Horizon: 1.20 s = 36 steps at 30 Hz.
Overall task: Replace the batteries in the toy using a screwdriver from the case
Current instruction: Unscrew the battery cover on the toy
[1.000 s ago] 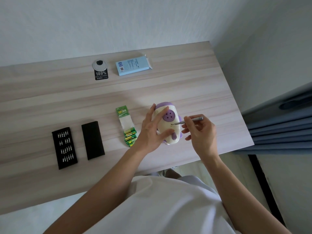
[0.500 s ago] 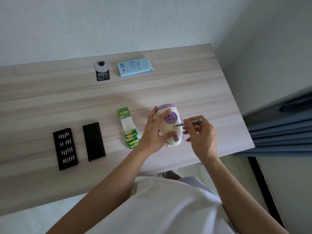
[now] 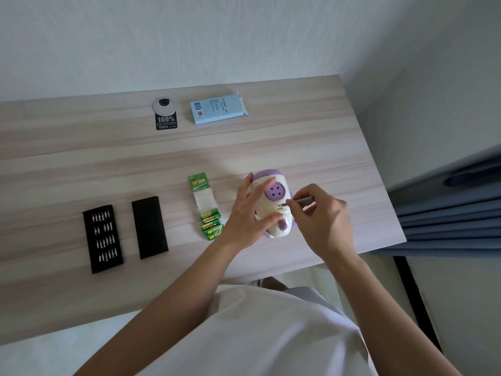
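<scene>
Readable markings, placed relative to the toy [image 3: 272, 189]:

1. Black sticker [image 3: 166, 123], well beyond the toy and to its left. I read "100%" in large white figures. The smaller white line under it is too fine for me to read.
2. Blue box [image 3: 217, 108], well beyond the toy, slightly left. It carries a square printed code and rows of small print, none legible to me.
3. Battery pack [image 3: 203, 196], just left of the toy. I read "GP" on its green header card. The characters beside it I cannot make out.
4. Batteries [image 3: 210, 214], at the near end of that pack. I read "GP" on the green-and-yellow wrappers.
</scene>
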Each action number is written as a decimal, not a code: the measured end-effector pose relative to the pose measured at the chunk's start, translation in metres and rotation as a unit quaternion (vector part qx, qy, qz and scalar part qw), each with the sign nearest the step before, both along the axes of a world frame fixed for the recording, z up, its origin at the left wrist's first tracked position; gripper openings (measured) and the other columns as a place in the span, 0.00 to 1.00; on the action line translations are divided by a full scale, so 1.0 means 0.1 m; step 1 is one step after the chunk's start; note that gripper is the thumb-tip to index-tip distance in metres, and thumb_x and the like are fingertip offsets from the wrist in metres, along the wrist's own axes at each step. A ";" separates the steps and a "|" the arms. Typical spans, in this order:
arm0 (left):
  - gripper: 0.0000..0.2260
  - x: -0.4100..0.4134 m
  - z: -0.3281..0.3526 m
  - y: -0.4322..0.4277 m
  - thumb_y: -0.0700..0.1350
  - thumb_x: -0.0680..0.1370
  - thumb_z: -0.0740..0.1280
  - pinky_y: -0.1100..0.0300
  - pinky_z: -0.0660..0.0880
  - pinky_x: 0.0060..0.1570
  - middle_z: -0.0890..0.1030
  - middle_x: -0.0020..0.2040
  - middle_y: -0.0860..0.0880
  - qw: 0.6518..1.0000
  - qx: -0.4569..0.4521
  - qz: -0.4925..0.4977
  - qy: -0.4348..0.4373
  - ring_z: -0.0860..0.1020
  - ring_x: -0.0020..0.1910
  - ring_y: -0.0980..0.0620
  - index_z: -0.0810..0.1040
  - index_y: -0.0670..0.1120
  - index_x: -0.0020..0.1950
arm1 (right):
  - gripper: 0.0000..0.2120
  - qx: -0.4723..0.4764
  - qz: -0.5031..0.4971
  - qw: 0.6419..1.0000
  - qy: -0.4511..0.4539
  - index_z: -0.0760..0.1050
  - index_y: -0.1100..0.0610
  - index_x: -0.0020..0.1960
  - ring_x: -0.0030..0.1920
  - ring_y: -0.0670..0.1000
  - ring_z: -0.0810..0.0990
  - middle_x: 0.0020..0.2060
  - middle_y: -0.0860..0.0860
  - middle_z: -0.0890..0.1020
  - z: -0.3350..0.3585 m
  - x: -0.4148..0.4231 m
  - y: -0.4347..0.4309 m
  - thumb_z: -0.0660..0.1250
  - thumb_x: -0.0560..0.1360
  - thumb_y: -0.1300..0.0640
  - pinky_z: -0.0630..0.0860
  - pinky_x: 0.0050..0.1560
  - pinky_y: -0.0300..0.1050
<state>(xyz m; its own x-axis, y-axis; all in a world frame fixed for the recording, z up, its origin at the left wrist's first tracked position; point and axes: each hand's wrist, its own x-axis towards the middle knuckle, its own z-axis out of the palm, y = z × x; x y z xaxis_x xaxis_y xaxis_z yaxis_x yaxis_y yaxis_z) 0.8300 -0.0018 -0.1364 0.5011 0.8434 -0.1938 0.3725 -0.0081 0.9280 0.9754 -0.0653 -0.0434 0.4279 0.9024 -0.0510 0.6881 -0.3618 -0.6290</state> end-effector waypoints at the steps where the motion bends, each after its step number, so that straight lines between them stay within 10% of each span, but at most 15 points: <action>1: 0.32 0.00 0.00 0.00 0.61 0.69 0.69 0.46 0.70 0.70 0.50 0.79 0.55 1.000 0.000 0.002 -0.003 0.53 0.78 0.55 0.64 0.68 0.72 | 0.06 -0.007 0.010 1.000 -0.016 0.77 0.52 0.44 0.35 0.49 0.81 0.37 0.43 0.84 0.02 0.00 0.01 0.72 0.75 0.52 0.76 0.36 0.45; 12: 0.32 -0.02 -0.02 -0.01 0.52 0.73 0.74 0.46 0.76 0.63 0.51 0.79 0.56 1.000 -0.014 0.011 -0.019 0.56 0.77 0.51 0.65 0.69 0.72 | 0.07 -0.129 0.082 0.975 -0.164 0.73 0.55 0.45 0.37 0.60 0.77 0.35 0.51 0.81 0.11 -0.04 0.10 0.61 0.79 0.54 0.73 0.35 0.49; 18: 0.32 -0.02 -0.02 -0.01 0.53 0.72 0.74 0.49 0.76 0.64 0.52 0.79 0.54 1.000 -0.005 0.016 -0.018 0.60 0.76 0.48 0.65 0.69 0.71 | 0.22 -0.168 0.066 0.953 -0.242 0.70 0.56 0.40 0.34 0.60 0.71 0.33 0.54 0.77 0.11 -0.10 0.14 0.58 0.81 0.39 0.63 0.33 0.46; 27: 0.32 -0.03 0.00 -0.01 0.50 0.72 0.75 0.46 0.82 0.51 0.52 0.77 0.58 0.999 -0.020 0.019 -0.030 0.57 0.77 0.50 0.66 0.68 0.71 | 0.06 -0.093 0.099 0.976 -0.171 0.70 0.51 0.44 0.37 0.60 0.77 0.40 0.48 0.79 0.07 -0.12 0.08 0.65 0.78 0.57 0.76 0.34 0.51; 36: 0.31 0.00 0.02 0.01 0.54 0.68 0.72 0.39 0.74 0.63 0.54 0.76 0.56 0.998 -0.036 0.029 -0.035 0.56 0.77 0.48 0.67 0.69 0.69 | 0.16 -0.126 0.068 0.967 -0.213 0.76 0.57 0.42 0.36 0.63 0.77 0.34 0.54 0.82 0.04 -0.07 0.09 0.65 0.79 0.45 0.72 0.34 0.49</action>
